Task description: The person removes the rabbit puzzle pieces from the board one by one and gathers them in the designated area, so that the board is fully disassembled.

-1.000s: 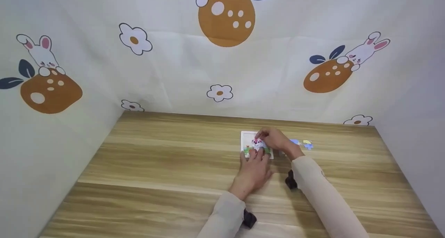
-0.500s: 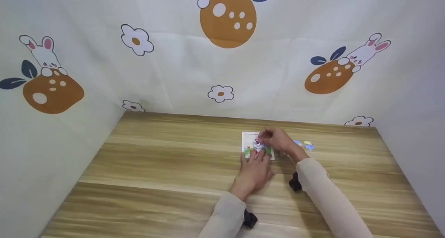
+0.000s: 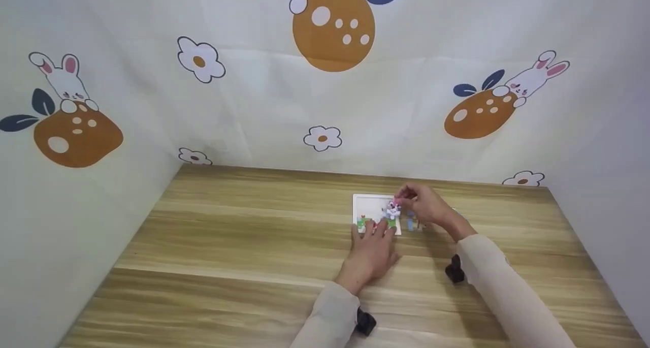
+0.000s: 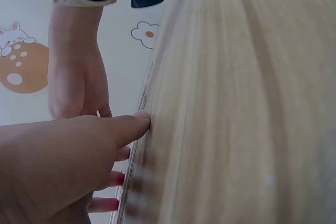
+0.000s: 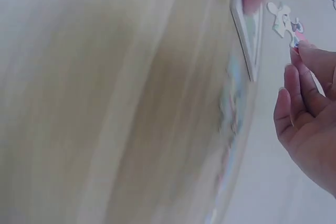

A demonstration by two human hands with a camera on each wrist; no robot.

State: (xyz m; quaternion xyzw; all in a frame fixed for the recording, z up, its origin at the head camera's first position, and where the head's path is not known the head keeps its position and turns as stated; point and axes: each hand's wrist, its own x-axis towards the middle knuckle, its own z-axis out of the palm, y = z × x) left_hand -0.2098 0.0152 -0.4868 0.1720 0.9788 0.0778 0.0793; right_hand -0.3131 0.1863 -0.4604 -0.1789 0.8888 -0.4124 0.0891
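A small jigsaw piece (image 3: 392,210) with a white and pink cartoon animal is pinched between thumb and fingertips of my right hand (image 3: 425,204). In the right wrist view the jigsaw piece (image 5: 285,22) is lifted off the frame. Below it lies a white-rimmed puzzle frame (image 3: 354,206), its lower part filled with green and red picture pieces and its upper part bare white. My left hand (image 3: 373,251) rests with spread, extended fingers on the frame's near edge, covering part of the lower picture. The left wrist view shows the left thumb (image 4: 128,128) along that edge.
Several loose jigsaw pieces (image 3: 411,221) lie on the wood-grain table (image 3: 244,236) just right of the frame, partly behind the right hand. A printed cloth wall (image 3: 264,94) with rabbits and flowers rises behind the table. A dark wrist-worn device (image 3: 455,270) sits at the right sleeve.
My right hand has lifted the cartoon animal jigsaw piece from the middle of the frame and moved right with it. The left hand has stayed in place.
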